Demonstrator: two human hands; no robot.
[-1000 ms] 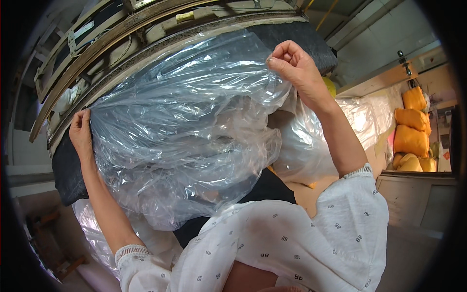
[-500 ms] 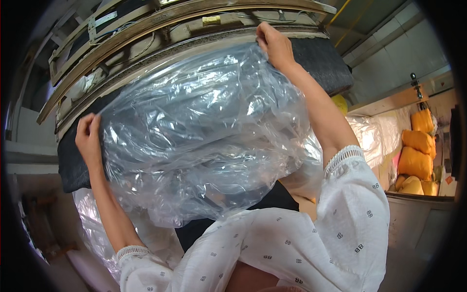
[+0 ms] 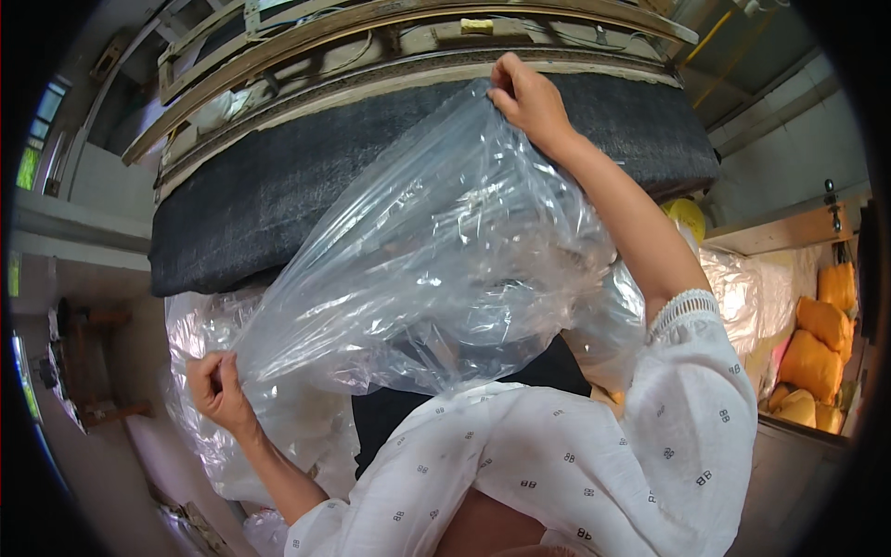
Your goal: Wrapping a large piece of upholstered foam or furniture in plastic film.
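A person in a white, loose-sleeved blouse with a small dark print (image 3: 557, 436) stretches a wide sheet of clear, crinkled plastic film (image 3: 418, 241) on a slant before a long bench covered in black, coarse-looking cloth (image 3: 251, 200). The right hand (image 3: 531, 97), raised near the bench's far edge, pinches the film's upper corner between thumb and curled fingers. The left hand (image 3: 219, 392), low and off the bench's near left end, has its fingers closed on the opposite corner. Between them the film's upper edge runs nearly straight, while its body sags in folds over the bench's near side and toward the dark cloth on the lap (image 3: 380, 418). More clear film (image 3: 190, 348) hangs below the bench at left, and orange, stuffed-looking bundles (image 3: 812, 362) are stacked at far right.

Holding so thin a sheet well likely calls for an even pull from both hands, firm enough to flatten the creases yet short of tearing the corners. Gripping close to the edge should leave most of the sheet free, and lifting the slack clear of the lap would probably prevent snags.
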